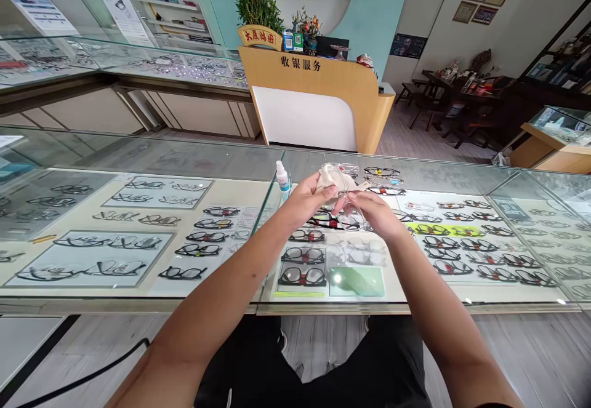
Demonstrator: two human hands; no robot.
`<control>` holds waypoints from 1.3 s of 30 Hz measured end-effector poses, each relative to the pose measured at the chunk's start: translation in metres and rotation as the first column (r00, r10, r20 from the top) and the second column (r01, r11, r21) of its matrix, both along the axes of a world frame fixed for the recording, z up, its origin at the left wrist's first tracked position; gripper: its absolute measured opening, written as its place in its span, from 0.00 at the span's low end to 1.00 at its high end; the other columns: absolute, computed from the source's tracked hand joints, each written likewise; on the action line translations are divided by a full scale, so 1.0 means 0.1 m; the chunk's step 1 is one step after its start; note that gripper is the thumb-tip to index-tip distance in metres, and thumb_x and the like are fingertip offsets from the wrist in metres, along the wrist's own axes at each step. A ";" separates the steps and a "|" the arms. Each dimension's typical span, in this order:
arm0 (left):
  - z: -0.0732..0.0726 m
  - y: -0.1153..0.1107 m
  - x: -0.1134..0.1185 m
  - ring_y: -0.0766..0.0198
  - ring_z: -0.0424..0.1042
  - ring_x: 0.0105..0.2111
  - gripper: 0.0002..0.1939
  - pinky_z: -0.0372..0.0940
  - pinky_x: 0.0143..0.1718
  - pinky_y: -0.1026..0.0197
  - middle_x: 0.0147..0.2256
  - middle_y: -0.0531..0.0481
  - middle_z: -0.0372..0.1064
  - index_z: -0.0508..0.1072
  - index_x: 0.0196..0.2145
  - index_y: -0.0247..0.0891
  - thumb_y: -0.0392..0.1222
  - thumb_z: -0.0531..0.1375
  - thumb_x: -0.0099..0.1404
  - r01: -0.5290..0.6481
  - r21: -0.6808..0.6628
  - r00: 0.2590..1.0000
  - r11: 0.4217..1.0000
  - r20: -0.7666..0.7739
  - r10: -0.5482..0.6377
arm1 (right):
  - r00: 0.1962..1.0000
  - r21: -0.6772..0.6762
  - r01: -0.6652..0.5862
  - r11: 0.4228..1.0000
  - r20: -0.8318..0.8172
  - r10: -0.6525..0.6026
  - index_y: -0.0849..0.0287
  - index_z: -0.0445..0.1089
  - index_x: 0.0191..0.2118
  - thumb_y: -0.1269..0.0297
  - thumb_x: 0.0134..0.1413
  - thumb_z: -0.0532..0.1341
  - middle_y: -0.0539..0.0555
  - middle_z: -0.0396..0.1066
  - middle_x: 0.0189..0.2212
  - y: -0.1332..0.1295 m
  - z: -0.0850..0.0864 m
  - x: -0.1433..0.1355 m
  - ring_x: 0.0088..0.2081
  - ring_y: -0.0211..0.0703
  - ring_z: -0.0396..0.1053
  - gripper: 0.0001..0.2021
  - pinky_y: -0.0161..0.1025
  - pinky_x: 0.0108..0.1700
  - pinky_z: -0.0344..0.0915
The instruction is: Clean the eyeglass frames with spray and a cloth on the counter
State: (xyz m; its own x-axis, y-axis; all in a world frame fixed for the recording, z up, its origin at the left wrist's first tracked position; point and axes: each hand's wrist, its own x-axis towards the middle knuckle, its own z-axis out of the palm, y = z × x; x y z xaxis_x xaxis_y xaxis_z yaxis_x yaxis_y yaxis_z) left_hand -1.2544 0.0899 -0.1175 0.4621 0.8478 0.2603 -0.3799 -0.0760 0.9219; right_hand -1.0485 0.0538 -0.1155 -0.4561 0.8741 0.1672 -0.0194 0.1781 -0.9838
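Above the glass display counter (392,304), my left hand (307,200) is closed on a pale cloth (336,177), its fingers bunched in the fabric. Close beside it, my right hand (373,210) is closed on a pair of clear-framed glasses (354,211). The cloth lies against the upper part of these glasses, between my two hands. Just left of my left hand stands a small white spray bottle (282,177) with a blue label, upright on the glass. Several dark-framed glasses (386,191) are right behind my right hand.
Rows of glasses (302,276) show through the counter glass, with a green sheet (357,282) near the front edge. Beyond stand a wooden cashier desk (314,88) and further glass cases (184,69). A dark table with chairs (466,91) is at the back right.
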 end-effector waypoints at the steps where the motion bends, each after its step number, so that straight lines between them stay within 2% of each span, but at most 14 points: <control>1: 0.00 -0.01 0.00 0.61 0.75 0.26 0.27 0.73 0.36 0.57 0.23 0.55 0.72 0.75 0.41 0.39 0.61 0.78 0.62 0.018 0.016 1.000 1.000 -0.014 -0.017 | 1.000 -0.002 -0.008 1.000 0.012 0.008 0.56 0.87 0.39 0.40 0.72 0.64 0.54 0.79 0.36 -0.01 0.00 -0.02 0.37 0.46 0.68 0.25 0.44 0.48 0.64; 3: -0.01 -0.03 0.01 0.65 0.69 0.19 0.26 0.69 0.29 0.59 0.22 0.56 0.71 0.73 0.39 0.39 0.64 0.75 0.66 -0.005 0.028 0.999 1.000 -0.034 0.006 | 0.999 0.001 -0.028 1.000 0.045 0.028 0.56 0.87 0.39 0.37 0.70 0.64 0.52 0.76 0.32 -0.03 0.00 -0.08 0.34 0.44 0.66 0.27 0.43 0.45 0.63; 5: -0.06 -0.02 0.03 0.69 0.63 0.14 0.29 0.63 0.23 0.61 0.22 0.56 0.72 0.73 0.37 0.39 0.70 0.71 0.68 -0.087 -0.001 0.996 0.996 -0.032 0.087 | 0.997 0.009 -0.044 0.999 0.065 0.043 0.57 0.87 0.39 0.34 0.69 0.64 0.51 0.74 0.30 -0.05 0.00 -0.13 0.33 0.43 0.64 0.28 0.42 0.43 0.62; 7: -0.10 0.01 0.05 0.69 0.64 0.15 0.32 0.62 0.22 0.62 0.22 0.55 0.72 0.73 0.35 0.39 0.74 0.70 0.66 -0.160 -0.048 0.987 0.986 -0.023 0.159 | 0.997 0.010 -0.050 0.999 0.068 0.049 0.57 0.86 0.39 0.34 0.69 0.63 0.51 0.74 0.30 -0.05 0.00 -0.15 0.34 0.44 0.65 0.29 0.43 0.43 0.63; 11: -0.13 0.07 0.08 0.63 0.78 0.31 0.31 0.73 0.36 0.61 0.29 0.51 0.78 0.77 0.37 0.38 0.71 0.73 0.64 -0.215 -0.160 0.971 0.963 0.071 0.228 | 0.999 -0.010 -0.027 1.000 -0.028 0.026 0.56 0.86 0.40 0.39 0.72 0.63 0.56 0.80 0.39 0.00 0.00 -0.05 0.39 0.46 0.69 0.25 0.44 0.47 0.66; 14: -0.09 0.09 0.09 0.59 0.82 0.41 0.28 0.76 0.45 0.59 0.38 0.47 0.82 0.79 0.41 0.37 0.67 0.75 0.64 -0.229 -0.239 0.954 0.944 0.137 0.266 | 0.987 -0.042 0.025 0.999 -0.157 -0.031 0.56 0.85 0.40 0.40 0.69 0.66 0.58 0.82 0.42 0.03 0.03 0.05 0.39 0.48 0.70 0.23 0.45 0.44 0.67; 17: -0.05 0.08 0.08 0.56 0.83 0.45 0.28 0.76 0.48 0.57 0.40 0.46 0.83 0.80 0.43 0.36 0.65 0.76 0.64 -0.225 -0.280 0.955 0.933 0.127 0.269 | 0.968 -0.032 0.124 0.992 -0.218 -0.128 0.55 0.84 0.39 0.39 0.68 0.66 0.59 0.82 0.42 0.04 0.08 0.11 0.37 0.48 0.69 0.22 0.45 0.41 0.66; 21: -0.04 0.06 0.07 0.55 0.83 0.49 0.26 0.74 0.58 0.51 0.42 0.45 0.85 0.79 0.47 0.37 0.63 0.73 0.69 -0.180 -0.290 0.969 0.940 0.113 0.221 | 0.954 0.000 0.248 0.969 -0.174 -0.244 0.53 0.82 0.40 0.36 0.67 0.64 0.59 0.81 0.48 0.05 0.11 0.13 0.42 0.51 0.70 0.24 0.46 0.42 0.68; 23: -0.05 0.05 0.07 0.55 0.82 0.51 0.26 0.73 0.59 0.50 0.43 0.45 0.85 0.79 0.46 0.38 0.64 0.72 0.69 -0.167 -0.289 0.974 0.943 0.098 0.203 | 0.944 0.011 0.291 0.957 -0.164 -0.286 0.53 0.81 0.39 0.35 0.65 0.64 0.59 0.79 0.48 0.07 0.10 0.13 0.43 0.52 0.70 0.25 0.46 0.43 0.68; 25: -0.07 0.03 0.07 0.54 0.82 0.49 0.29 0.74 0.55 0.53 0.43 0.45 0.85 0.80 0.46 0.38 0.67 0.74 0.65 -0.169 -0.288 0.979 0.942 0.064 0.195 | 0.934 0.017 0.321 0.947 -0.171 -0.314 0.53 0.80 0.40 0.34 0.64 0.64 0.59 0.77 0.48 0.08 0.09 0.13 0.42 0.51 0.69 0.25 0.46 0.43 0.68; 28: -0.09 0.01 0.08 0.56 0.81 0.42 0.36 0.73 0.42 0.59 0.40 0.45 0.83 0.80 0.44 0.36 0.73 0.76 0.57 -0.178 -0.264 0.983 0.948 -0.013 0.181 | 0.926 0.020 0.340 0.940 -0.180 -0.331 0.53 0.80 0.41 0.34 0.65 0.64 0.59 0.75 0.48 0.08 0.08 0.13 0.41 0.50 0.68 0.25 0.46 0.44 0.68; 33: -0.14 -0.07 0.12 0.65 0.69 0.26 0.37 0.65 0.28 0.62 0.29 0.51 0.73 0.79 0.38 0.36 0.77 0.73 0.59 -0.102 -0.176 0.990 0.979 -0.115 0.082 | 0.933 0.018 0.302 0.953 -0.210 -0.292 0.53 0.82 0.43 0.34 0.65 0.66 0.57 0.74 0.48 0.08 0.04 0.09 0.44 0.49 0.70 0.25 0.45 0.47 0.70; 36: -0.15 -0.12 0.14 0.66 0.64 0.24 0.35 0.61 0.24 0.62 0.27 0.53 0.69 0.78 0.38 0.37 0.76 0.72 0.61 -0.076 -0.145 0.989 0.986 -0.140 0.056 | 0.943 0.023 0.289 0.957 -0.181 -0.280 0.52 0.83 0.44 0.32 0.64 0.66 0.56 0.75 0.48 0.07 0.02 0.07 0.46 0.51 0.71 0.26 0.45 0.49 0.71; 39: -0.14 -0.15 0.16 0.66 0.63 0.26 0.34 0.59 0.26 0.62 0.28 0.53 0.69 0.78 0.38 0.37 0.74 0.73 0.61 -0.073 -0.118 0.985 0.990 -0.164 0.054 | 0.949 0.017 0.285 0.958 -0.142 -0.280 0.51 0.83 0.44 0.29 0.63 0.65 0.57 0.75 0.48 0.07 0.01 0.05 0.46 0.51 0.71 0.28 0.45 0.49 0.71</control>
